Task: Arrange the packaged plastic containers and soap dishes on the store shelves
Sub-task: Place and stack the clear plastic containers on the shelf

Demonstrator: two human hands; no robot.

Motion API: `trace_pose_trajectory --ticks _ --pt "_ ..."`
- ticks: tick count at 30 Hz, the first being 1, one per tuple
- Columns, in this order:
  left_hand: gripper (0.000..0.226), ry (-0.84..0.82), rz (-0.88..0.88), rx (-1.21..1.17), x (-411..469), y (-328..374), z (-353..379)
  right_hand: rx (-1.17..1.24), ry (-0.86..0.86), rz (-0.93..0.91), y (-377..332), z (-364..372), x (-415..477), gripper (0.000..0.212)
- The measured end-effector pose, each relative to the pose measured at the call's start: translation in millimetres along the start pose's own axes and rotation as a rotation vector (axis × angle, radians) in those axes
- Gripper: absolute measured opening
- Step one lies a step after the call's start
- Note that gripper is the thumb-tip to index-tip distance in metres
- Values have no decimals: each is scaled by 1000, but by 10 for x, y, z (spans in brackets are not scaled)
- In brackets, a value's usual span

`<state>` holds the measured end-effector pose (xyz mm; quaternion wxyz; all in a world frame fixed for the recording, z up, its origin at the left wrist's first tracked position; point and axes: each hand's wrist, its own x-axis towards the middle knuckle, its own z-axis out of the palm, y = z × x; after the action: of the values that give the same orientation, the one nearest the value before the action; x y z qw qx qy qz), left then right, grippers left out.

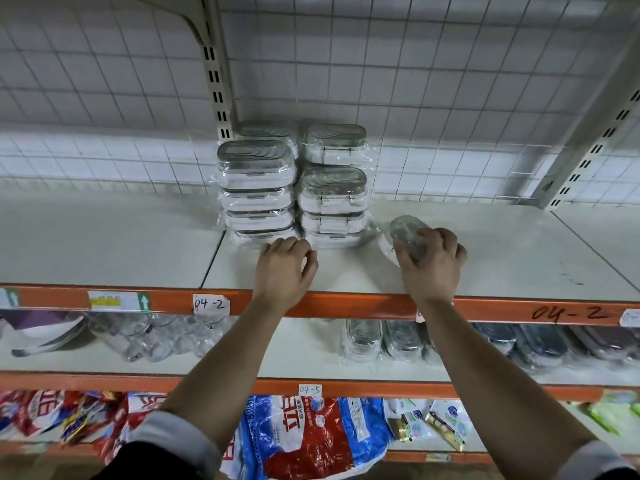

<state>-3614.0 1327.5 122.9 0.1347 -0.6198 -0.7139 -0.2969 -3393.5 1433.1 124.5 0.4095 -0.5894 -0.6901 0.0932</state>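
Stocking of the upper shelf (502, 258) is the step in hand, judged from the one head view. Wrapped plastic containers (258, 188) stand in two stacks toward the back of the shelf, near its middle, the left stack against the slotted upright (216, 88); a second pair of stacks sits behind them, partly hidden. The right hand (431, 259) grasps a soap dish (405, 233) in clear wrap, fingers curled over its top, and holds it tilted just right of the right-hand stack; whether its underside touches the shelf I cannot tell. The left hand (285, 268) rests near the front edge with fingers loosely curled and holding nothing, its fingertips at the foot of the left stack; contact is unclear.

More wrapped dishes (363, 339) lie on the lower shelf (304, 355), below the orange front rail (363, 304).

Next, the dish probably needs setting flat beside the stacks, squared to them and pushed back from the front edge. The slippery wrap calls for a gentle release.
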Motion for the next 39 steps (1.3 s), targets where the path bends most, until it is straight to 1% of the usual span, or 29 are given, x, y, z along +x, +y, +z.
trace_pose_trajectory --ticks 2,3,5,6,8,10,12,14,17,21,26,29,31,35,37,39 --pt "30 -17 -2 18 -2 3 2 168 108 58 -67 -62 17 43" --pt "30 -27 1 33 -4 11 3 258 171 53 -129 -101 30 42" --pt "26 -50 9 56 -8 24 10 367 250 -49 -297 -177 92 44" --pt "23 -57 14 65 -8 21 17 389 247 -126 -404 -205 146 47" --pt "19 -64 25 85 -2 4 30 395 171 -286 -643 -233 291 46" --pt "14 -61 31 93 -1 -9 42 358 34 -431 -872 -219 452 44" --pt "12 -61 19 94 -4 -5 48 301 -116 -531 -1070 -169 593 45" --pt "12 -73 2 88 3 2 55 245 -207 -578 -1214 -96 731 43" --pt "15 -90 2 76 14 4 57 178 -270 -604 -1347 -1 904 40" --pt "16 -101 5 79 16 0 55 8 -163 -606 -1372 134 949 42" --pt "18 -110 9 71 20 -12 60 -61 -86 -610 -1370 247 873 43" --pt "19 -119 21 73 19 -19 44 -105 -72 -608 -1342 226 811 44" --pt "18 -115 27 80 19 -22 35 -104 -102 -590 -1340 185 759 48" --pt "16 -101 60 83 20 -31 19 10 -200 -549 -1187 -16 611 60" --pt "20 -84 77 78 12 -9 -4 42 -207 -547 -989 -153 486 57" --pt "28 -24 83 57 -59 82 -38 66 -169 -526 -747 -305 340 49"
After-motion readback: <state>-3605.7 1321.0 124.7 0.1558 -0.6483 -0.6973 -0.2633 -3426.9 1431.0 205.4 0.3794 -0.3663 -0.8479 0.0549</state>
